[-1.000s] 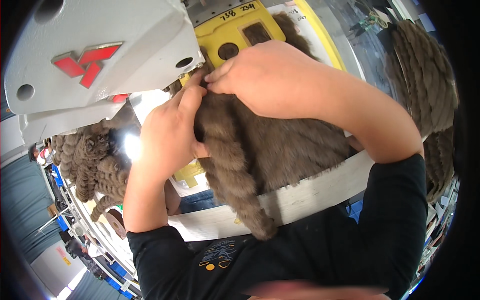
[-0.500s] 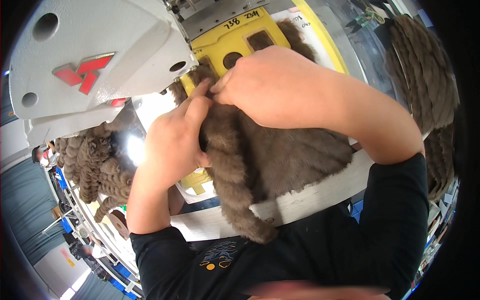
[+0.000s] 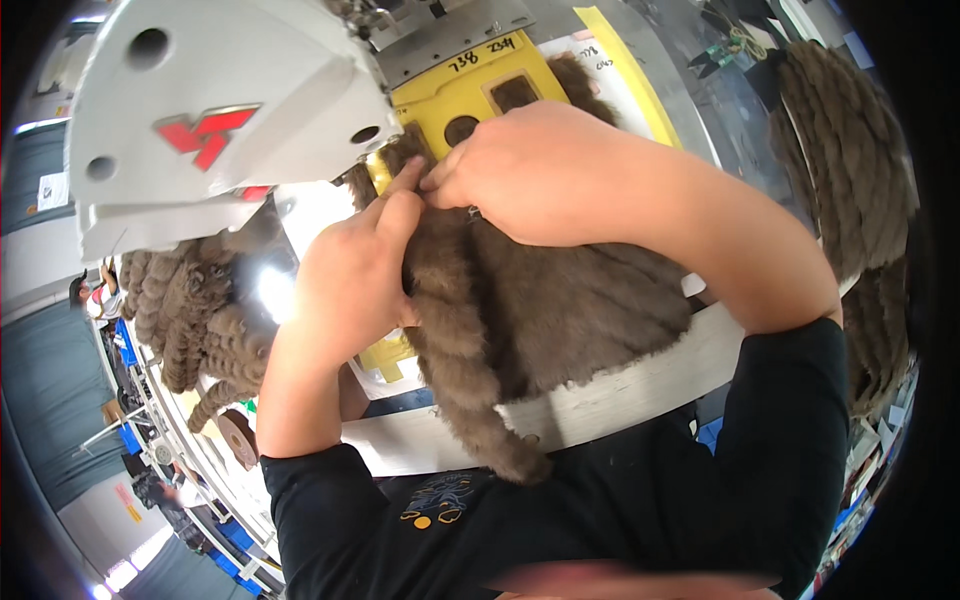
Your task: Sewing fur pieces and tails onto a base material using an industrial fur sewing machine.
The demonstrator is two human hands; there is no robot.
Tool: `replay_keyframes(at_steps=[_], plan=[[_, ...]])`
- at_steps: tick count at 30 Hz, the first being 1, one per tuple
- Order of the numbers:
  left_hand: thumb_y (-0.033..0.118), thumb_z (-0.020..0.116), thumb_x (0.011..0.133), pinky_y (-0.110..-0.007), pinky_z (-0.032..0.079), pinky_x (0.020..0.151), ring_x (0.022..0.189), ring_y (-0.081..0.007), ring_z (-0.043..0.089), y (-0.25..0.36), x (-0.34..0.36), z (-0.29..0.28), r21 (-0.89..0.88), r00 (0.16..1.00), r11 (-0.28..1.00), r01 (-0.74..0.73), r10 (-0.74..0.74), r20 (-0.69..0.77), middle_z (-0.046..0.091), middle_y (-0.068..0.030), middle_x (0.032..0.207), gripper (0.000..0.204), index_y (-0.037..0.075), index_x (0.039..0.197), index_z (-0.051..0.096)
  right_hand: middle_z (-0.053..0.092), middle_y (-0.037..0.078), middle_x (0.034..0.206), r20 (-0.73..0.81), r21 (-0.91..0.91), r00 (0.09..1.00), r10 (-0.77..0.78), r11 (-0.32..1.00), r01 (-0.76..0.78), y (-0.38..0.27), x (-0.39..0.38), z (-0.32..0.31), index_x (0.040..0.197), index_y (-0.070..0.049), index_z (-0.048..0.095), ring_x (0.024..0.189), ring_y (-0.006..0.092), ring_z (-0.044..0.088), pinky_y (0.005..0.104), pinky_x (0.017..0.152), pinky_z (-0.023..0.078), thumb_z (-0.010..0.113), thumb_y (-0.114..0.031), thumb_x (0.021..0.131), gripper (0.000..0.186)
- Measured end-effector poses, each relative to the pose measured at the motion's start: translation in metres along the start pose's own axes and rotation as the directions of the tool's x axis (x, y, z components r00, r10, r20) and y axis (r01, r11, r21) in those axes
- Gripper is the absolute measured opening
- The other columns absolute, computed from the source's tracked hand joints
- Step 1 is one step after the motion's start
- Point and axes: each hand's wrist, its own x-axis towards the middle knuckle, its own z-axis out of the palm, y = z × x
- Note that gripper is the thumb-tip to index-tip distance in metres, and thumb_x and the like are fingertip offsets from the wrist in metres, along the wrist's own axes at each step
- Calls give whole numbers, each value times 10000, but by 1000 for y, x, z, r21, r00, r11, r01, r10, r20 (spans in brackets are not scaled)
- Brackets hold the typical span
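My left hand point(image 3: 352, 268) is closed around a long strip of brown plush fabric point(image 3: 455, 335), which is ribbed and hangs over the white front edge toward me. Close by, the fingers of my right hand point(image 3: 520, 172) are bent and pressed together on the upper end of the plush, almost touching my left fingertips. Beneath my right forearm spreads a wider piece of brown plush point(image 3: 590, 320). Both hands lie at the near side of a yellow template plate point(image 3: 440, 110) with cut-out windows, through which brown plush shows. My fingers cover the exact spot being pinched.
A white sewing machine head point(image 3: 250, 75) with a red emblem stands just left of the template. Ribbed plush pieces point(image 3: 190, 310) are heaped at the left, and a stack of plush strips point(image 3: 840, 150) hangs at the right. Green-handled snips point(image 3: 715, 55) lie at the back right.
The view has shifted slightly, so the machine head appears farther right. Both hands keep nearly the same place and grip on the plush.
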Motion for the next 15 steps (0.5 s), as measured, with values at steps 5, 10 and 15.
replay_keyframes(at_steps=[5,10,15], plan=[[158,961,479,-457,538,869,1131,-364,685,25,-22,-1,83,995,995,-47,54,-88,523,-238,1557,1014,72,1394,533,775,147,945,-119,33,991,-53,998,58,5,-5,9,1081,-107,801,881,364,749,481,744,599,583,-48,898,291],[204,753,735,-352,480,807,991,-206,625,80,-82,11,298,909,890,-345,396,-133,623,-125,1453,610,166,1339,677,726,64,1361,-58,140,998,-27,990,35,6,-8,5,1258,-70,765,1210,316,683,428,1018,556,557,-3,890,428],[195,657,798,-327,461,775,899,-186,620,98,-115,31,226,878,895,-384,430,-211,713,-86,1277,439,104,1217,749,715,74,1376,-110,106,993,-41,993,53,12,-9,13,1289,-81,751,1226,317,677,429,1039,550,576,-23,916,416]])
